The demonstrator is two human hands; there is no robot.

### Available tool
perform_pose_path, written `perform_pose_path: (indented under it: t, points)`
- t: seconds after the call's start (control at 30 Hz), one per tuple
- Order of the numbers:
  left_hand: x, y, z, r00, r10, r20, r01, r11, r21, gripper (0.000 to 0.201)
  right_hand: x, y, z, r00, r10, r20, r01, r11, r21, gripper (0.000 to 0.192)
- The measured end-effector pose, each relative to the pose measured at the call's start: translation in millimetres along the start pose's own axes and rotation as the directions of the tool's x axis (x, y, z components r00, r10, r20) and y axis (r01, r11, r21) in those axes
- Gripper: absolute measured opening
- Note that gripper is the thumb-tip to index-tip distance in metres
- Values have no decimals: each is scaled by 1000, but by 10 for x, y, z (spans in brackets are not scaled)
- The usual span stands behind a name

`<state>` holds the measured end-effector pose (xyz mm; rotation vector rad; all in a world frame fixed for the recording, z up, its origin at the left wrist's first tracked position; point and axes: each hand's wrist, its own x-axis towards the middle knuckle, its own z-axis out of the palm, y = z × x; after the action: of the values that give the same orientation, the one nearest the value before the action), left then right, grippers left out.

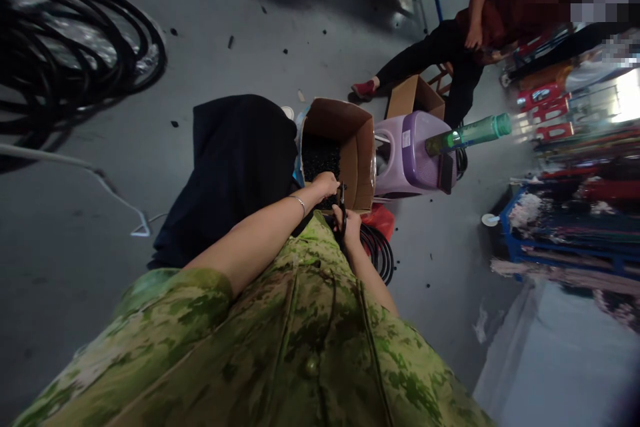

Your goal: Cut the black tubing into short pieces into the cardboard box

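Scissors (343, 215) held at an open carton (361, 160).
The right hand (353, 225) has its fingers wrapped around the scissors; the left hand (324, 185) has its fingers pinched together near the tips, their hold too small to tell. Black pieces (319, 157) lie in the carton, a purple stool (413, 147) beyond.

Purple stool (420, 163) — green bottle (473, 133) atop, blue rack (555, 253)

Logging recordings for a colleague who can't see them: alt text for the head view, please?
The right hand holds dark-handled scissors beside the left hand, at an open cardboard box of small black pieces. A purple stool bearing a green bottle stands beside it.
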<state>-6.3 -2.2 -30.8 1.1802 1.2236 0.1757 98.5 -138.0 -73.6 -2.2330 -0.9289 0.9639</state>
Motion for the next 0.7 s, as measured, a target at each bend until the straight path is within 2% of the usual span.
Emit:
perform_pose_path:
  t: [0.2,0.37,0.53,0.7]
  points:
    - [-29,45,-10,1000,-31,1,31,999,-37,33,-39,46,44,999,29,29,-29,999,-21,56]
    - [-42,83,-11,999,-30,12,31,987,-159,18,-49,28,7,996,71,55,-78,990,117,54]
    - [-38,104,-2,995,-20,100,45,968,-247,11,-28,-58,-193,992,-11,128,-13,983,183,54]
    - [-60,107,4,982,12,190,59,928,-367,14,-18,-128,-460,979,-119,169,108,992,73,54]
